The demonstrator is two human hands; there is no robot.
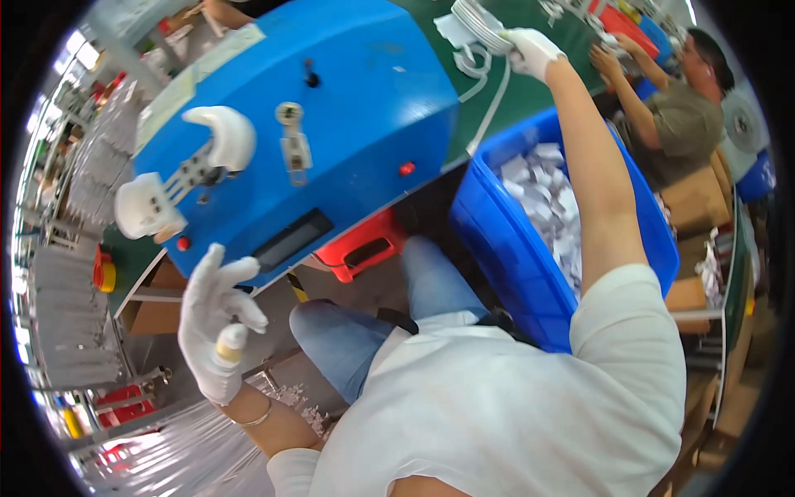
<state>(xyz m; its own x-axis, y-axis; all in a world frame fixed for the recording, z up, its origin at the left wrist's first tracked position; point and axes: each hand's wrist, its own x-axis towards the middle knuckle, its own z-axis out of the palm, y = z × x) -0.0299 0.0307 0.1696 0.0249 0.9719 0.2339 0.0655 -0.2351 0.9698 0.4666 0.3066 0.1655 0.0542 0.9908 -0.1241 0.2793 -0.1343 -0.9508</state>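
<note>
My right hand [532, 53], in a white glove, reaches to the far side and closes on the edge of a coil of white cable [479, 25]. From that coil a loose white end [490, 114] trails down over the green tabletop. My left hand [214, 321], gloved too and with tape round one finger, is raised with its fingers apart and nothing in it. Nearest to it is the front left corner of a blue machine [364, 108], which carries two white curved formers [230, 139] on a slotted metal bar.
A blue bin [517, 240] of small white pieces stands right of my legs, below my right arm. Under the machine is a red stool [361, 248]. Bundles of white cables [79, 319] hang at the left. At the far right, a co-worker [683, 116] works by the bench.
</note>
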